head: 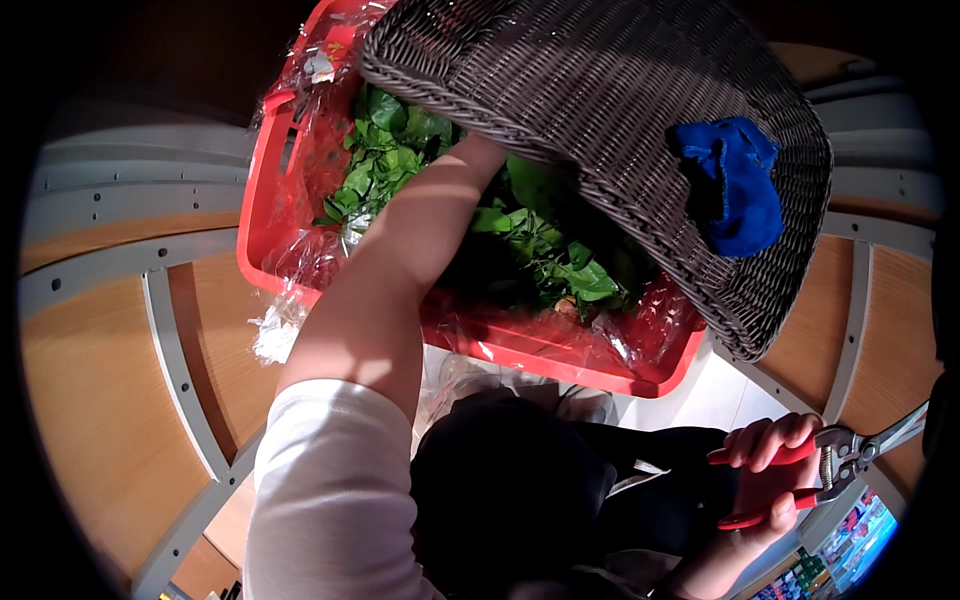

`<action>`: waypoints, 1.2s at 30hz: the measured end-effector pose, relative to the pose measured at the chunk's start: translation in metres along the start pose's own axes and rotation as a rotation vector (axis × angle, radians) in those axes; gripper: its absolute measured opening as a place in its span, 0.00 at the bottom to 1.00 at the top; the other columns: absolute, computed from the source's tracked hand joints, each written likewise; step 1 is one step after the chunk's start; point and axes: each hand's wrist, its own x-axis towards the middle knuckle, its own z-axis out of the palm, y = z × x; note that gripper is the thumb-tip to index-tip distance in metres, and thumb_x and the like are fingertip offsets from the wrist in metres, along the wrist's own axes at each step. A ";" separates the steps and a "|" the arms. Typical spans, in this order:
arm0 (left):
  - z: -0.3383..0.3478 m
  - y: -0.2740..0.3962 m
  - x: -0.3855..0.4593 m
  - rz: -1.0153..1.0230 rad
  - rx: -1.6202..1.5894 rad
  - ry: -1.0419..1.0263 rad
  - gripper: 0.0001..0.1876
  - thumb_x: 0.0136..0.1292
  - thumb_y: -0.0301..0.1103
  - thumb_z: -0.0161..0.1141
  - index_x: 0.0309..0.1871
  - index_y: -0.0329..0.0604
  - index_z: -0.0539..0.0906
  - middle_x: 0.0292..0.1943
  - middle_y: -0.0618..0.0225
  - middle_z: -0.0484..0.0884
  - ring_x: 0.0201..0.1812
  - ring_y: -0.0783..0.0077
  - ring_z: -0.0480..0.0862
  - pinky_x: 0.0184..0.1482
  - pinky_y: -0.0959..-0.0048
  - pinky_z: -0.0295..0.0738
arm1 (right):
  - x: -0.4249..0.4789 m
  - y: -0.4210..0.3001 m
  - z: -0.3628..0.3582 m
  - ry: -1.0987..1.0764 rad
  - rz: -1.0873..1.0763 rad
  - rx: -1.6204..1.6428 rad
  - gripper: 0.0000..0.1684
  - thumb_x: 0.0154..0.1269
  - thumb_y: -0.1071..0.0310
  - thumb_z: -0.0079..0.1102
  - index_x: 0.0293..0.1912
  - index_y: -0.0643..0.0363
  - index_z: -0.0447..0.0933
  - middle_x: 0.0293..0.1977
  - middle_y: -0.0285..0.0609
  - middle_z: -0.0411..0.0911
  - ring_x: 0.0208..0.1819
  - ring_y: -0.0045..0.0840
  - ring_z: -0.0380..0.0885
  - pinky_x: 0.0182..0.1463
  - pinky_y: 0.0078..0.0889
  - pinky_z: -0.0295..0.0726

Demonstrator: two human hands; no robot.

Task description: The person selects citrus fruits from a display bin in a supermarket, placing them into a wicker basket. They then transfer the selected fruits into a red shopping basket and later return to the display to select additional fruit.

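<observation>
My right hand, at the lower right, grips the red handles of a pair of spring-loaded hand shears. Their blades point up and right, away from the leaves. My left arm reaches across a red plastic crate, and its hand is hidden under the rim of a dark brown wicker basket. Cut green leaves and stems lie in the crate on both sides of the forearm. The tilted basket covers the crate's far right part. A blue cloth rests on the wicker.
Clear plastic film lines the crate and hangs over its edge. Wooden panels in grey metal frames flank me on both sides. Pale floor tiles show beside the crate. Colourful small packages stand at the lower right.
</observation>
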 end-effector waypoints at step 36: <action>-0.181 0.118 -0.325 -0.123 -1.639 0.525 0.35 0.46 0.17 0.70 0.61 0.30 0.68 0.47 0.61 0.78 0.45 0.76 0.80 0.49 0.76 0.76 | 0.029 -0.003 0.063 -0.436 -0.485 -1.114 0.29 0.40 0.69 0.70 0.46 0.58 0.73 0.30 0.41 0.71 0.31 0.35 0.72 0.35 0.34 0.73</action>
